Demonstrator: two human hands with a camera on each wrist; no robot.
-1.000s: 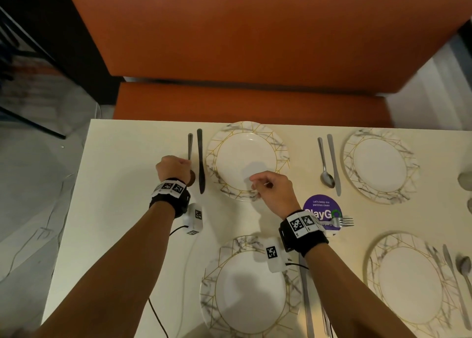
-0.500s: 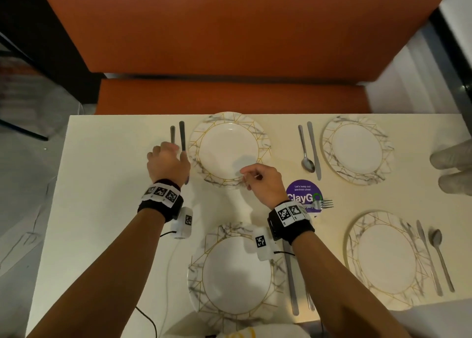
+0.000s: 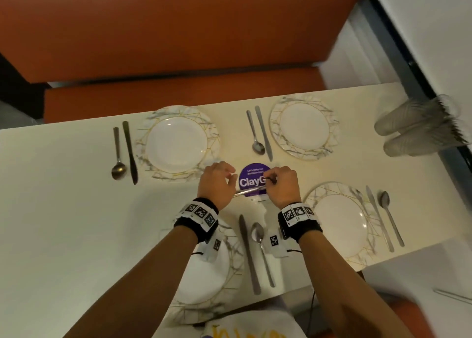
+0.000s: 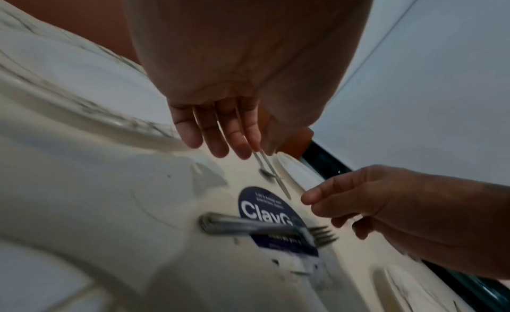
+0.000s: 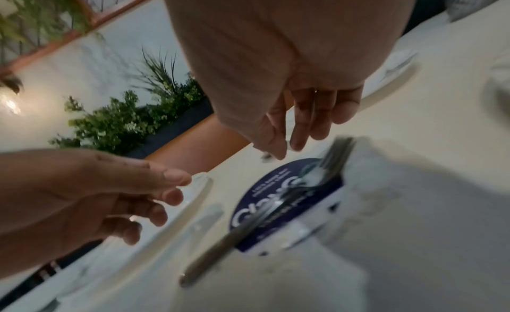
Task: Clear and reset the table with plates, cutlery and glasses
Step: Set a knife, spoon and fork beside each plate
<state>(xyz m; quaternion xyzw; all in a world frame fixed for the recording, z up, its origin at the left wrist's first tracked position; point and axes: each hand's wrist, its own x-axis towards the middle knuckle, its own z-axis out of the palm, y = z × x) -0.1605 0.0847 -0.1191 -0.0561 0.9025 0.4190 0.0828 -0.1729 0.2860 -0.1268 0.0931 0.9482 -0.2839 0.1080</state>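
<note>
Your hands meet over table (image 3: 63,197) centre, above purple ClayGo sticker (image 3: 251,175). Fork (image 4: 256,226) lies across sticker, handle toward your left hand (image 3: 217,184), tines toward your right hand (image 3: 281,185). Wrist views show both hands with fingers loose, just above fork, nothing pinched; contact with fork possibly hidden in head view. Four plates set, knife and spoon beside each. Stacked glasses (image 3: 419,130) lie at far right edge.

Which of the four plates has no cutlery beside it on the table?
None lacks it entirely, but the near left plate comes closest: its knife and spoon lie apart, on its right.
</note>
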